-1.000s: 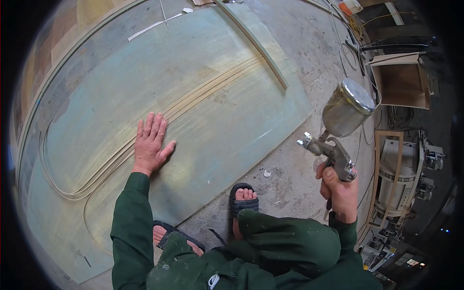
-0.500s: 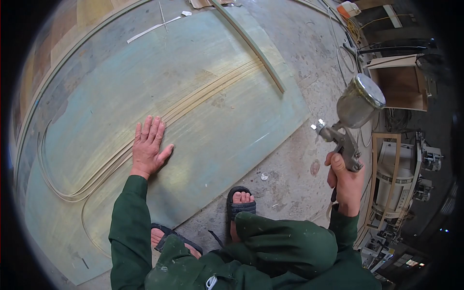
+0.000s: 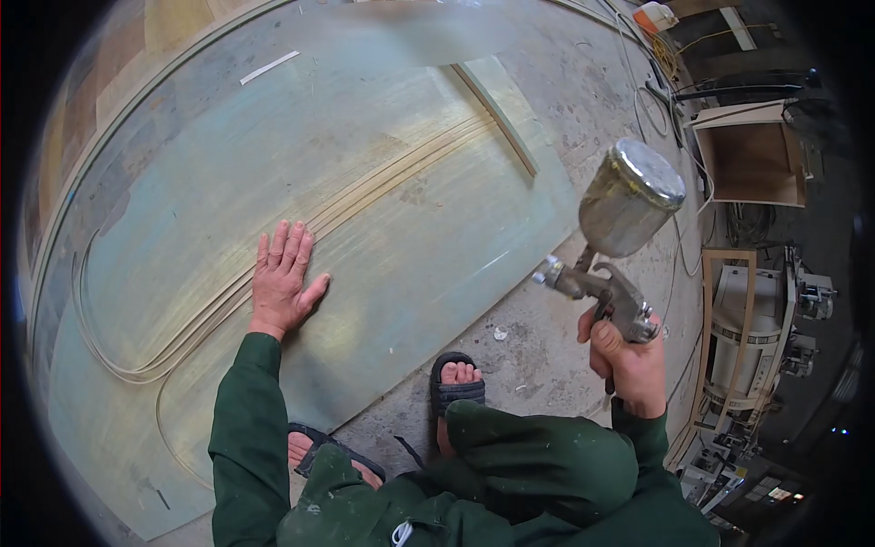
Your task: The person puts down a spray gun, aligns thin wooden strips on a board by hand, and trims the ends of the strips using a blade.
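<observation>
Left hand (image 3: 284,283) palm down, left of centre, pressed across the strips (image 3: 394,175); fingers straight and close together, thumb spread wide. Strips are thin, narrow, pale wood-coloured, lying side by side, nearly straight from the hand to upper centre, then bending into a rounded loop at the left of the frame. One strip splits off and curves down toward lower left.

Right hand (image 3: 633,366), right of centre, has fingers curled around the handle of the spray gun (image 3: 612,296). Gun is bare grey metal, worn, nozzle pointing left; rounded metal cup (image 3: 629,201) on top, yellowish stains at its rim. Gun is held up, apart from the strips.

Board (image 3: 419,292) under the strips: flat, broad, blue-green with yellowish dusty patches, scuffed. Square-edged bar (image 3: 497,120) lies at upper centre across the strip ends. A smooth grey blur (image 3: 410,32) covers part of the top edge; can't tell what it is. White strip (image 3: 270,68) flat at upper left.

Floor (image 3: 538,337) is rough grey concrete, stained. Open wooden box (image 3: 752,162) at upper right, slim wood frame (image 3: 702,365) below it, beside a pale rounded machine (image 3: 740,319). Dark ribbed sandals (image 3: 458,394) at bottom centre, green cloth trousers (image 3: 547,456) speckled white.
</observation>
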The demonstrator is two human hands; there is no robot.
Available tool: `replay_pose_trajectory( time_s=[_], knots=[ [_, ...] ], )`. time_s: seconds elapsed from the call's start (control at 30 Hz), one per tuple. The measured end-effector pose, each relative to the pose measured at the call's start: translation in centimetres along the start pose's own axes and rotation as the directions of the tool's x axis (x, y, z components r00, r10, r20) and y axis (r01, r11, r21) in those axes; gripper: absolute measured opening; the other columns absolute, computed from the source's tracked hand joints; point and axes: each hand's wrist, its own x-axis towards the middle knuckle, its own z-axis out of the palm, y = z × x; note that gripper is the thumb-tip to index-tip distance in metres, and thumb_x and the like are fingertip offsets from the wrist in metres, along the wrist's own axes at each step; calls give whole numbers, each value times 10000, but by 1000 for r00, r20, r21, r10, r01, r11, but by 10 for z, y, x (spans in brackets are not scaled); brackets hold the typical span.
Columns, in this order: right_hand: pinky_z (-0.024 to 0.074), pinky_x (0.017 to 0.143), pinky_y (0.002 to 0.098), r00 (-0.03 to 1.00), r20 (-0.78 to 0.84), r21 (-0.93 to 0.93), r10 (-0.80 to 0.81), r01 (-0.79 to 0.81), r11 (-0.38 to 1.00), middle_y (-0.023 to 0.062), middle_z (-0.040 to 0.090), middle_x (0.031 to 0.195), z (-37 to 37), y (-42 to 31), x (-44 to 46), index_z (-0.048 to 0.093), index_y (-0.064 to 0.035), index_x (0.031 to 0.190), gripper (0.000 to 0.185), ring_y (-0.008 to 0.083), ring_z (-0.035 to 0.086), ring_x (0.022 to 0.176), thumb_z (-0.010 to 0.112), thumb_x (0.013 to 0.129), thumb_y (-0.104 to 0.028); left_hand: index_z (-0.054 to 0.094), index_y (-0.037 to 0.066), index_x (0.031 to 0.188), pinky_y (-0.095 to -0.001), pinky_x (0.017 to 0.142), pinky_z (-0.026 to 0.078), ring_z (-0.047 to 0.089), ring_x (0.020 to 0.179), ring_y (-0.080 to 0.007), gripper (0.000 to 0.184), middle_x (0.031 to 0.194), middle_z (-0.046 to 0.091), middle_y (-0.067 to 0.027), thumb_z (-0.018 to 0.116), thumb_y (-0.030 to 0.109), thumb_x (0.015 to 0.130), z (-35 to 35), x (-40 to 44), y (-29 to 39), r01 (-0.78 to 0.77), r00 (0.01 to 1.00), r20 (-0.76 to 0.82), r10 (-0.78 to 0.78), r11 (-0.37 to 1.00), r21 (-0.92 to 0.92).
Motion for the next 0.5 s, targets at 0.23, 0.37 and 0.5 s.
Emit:
replay_pose_trajectory(
  time_s=[0.23, 0.37, 0.5],
  knots=[
    [332, 449, 248, 925, -358, -216, -129, 53, 975, -1, 650, 754, -34, 14, 23, 718, -19, 989, 419, 40, 460, 500, 784, 1031, -431, 395, 102, 1693, -530, 1372, 125, 216, 1683, -317, 835, 1791, 325, -93, 667, 475, 997, -3, 2, 2, -2, 1000, 20, 2, 1000, -6],
    [325, 443, 244, 942, -321, -109, -94, 62, 992, 25, 672, 803, -33, 17, 19, 713, 5, 1190, 447, 42, 458, 497, 802, 1016, -397, 395, 100, 1692, -536, 1371, 122, 212, 1683, -330, 827, 1791, 324, -103, 662, 467, 1001, -2, 2, 2, -16, 999, 36, 16, 1000, 14],
    [327, 438, 232, 1000, 3, 152, -6, 6, 988, 97, 707, 898, -25, 30, 22, 601, 22, 1478, 610, 47, 452, 498, 802, 1011, -314, 338, 92, 1714, -543, 1371, 96, 164, 1693, -344, 857, 1811, 265, -124, 623, 508, 1021, -1, -1, -3, -13, 995, 101, 8, 999, 42]
  ],
)
